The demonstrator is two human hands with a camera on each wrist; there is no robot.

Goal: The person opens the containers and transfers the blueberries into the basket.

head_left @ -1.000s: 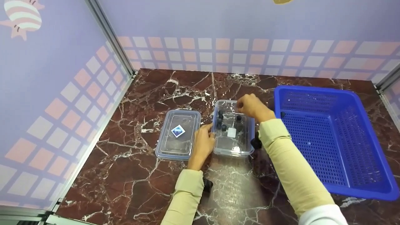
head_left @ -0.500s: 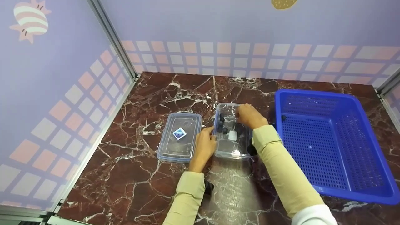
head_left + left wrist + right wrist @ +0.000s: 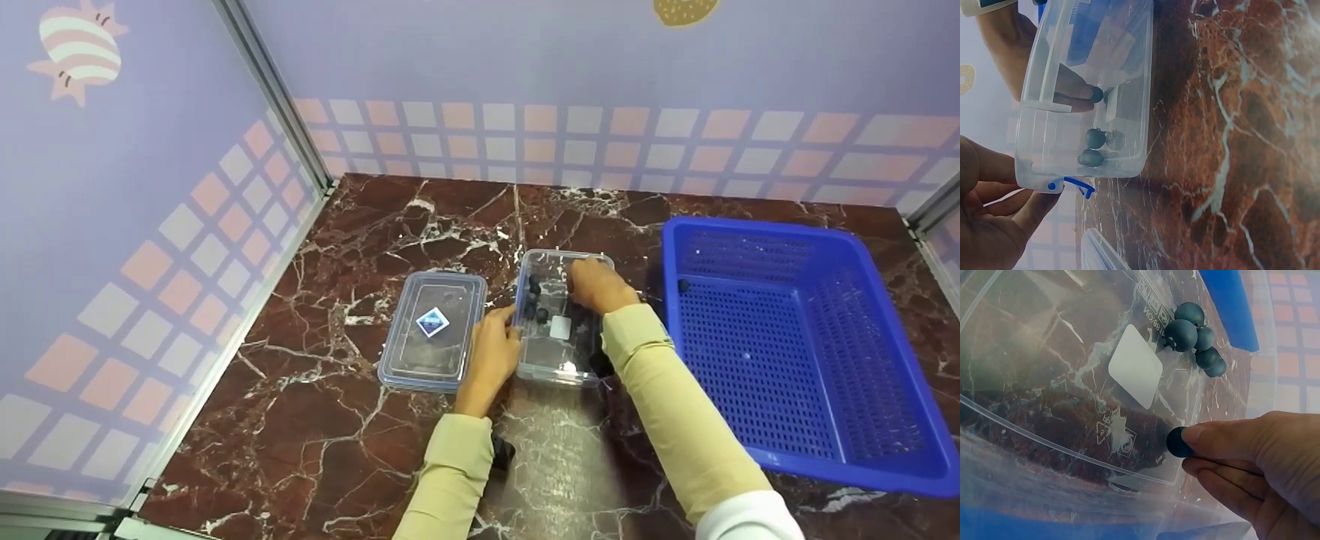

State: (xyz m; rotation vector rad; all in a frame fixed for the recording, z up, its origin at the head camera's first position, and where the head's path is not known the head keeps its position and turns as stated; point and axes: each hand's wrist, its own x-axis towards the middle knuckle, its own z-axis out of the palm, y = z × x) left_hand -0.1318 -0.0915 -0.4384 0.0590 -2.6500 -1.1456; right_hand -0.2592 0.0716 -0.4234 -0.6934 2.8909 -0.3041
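Note:
A clear plastic food container (image 3: 559, 371), with no lid on it, stands upright in front of me. My left hand (image 3: 493, 351) grips its left side at the rim, beside a blue latch (image 3: 1079, 185) in the left wrist view. Inside the container, my right hand (image 3: 600, 288) pinches a dark blueberry (image 3: 1178, 442) between thumb and fingers, low over the bottom. Several other blueberries (image 3: 1180, 335) are clustered along the left wall, near a white diamond label (image 3: 1135, 367). The right hand's fingertips are hidden in the head view.
Left of my left hand lies a second clear container (image 3: 435, 352) with a lid and a blue diamond sticker. A large blue basket (image 3: 814, 472) stands on the right, with a small dark ball (image 3: 683, 286) in its far left corner. Patterned walls (image 3: 585, 67) border the marbled table (image 3: 300, 427).
My right hand has dropped from the far right rim into the container and taken hold of the blueberry there. The left hand stays at the left side. The head view has shifted slightly.

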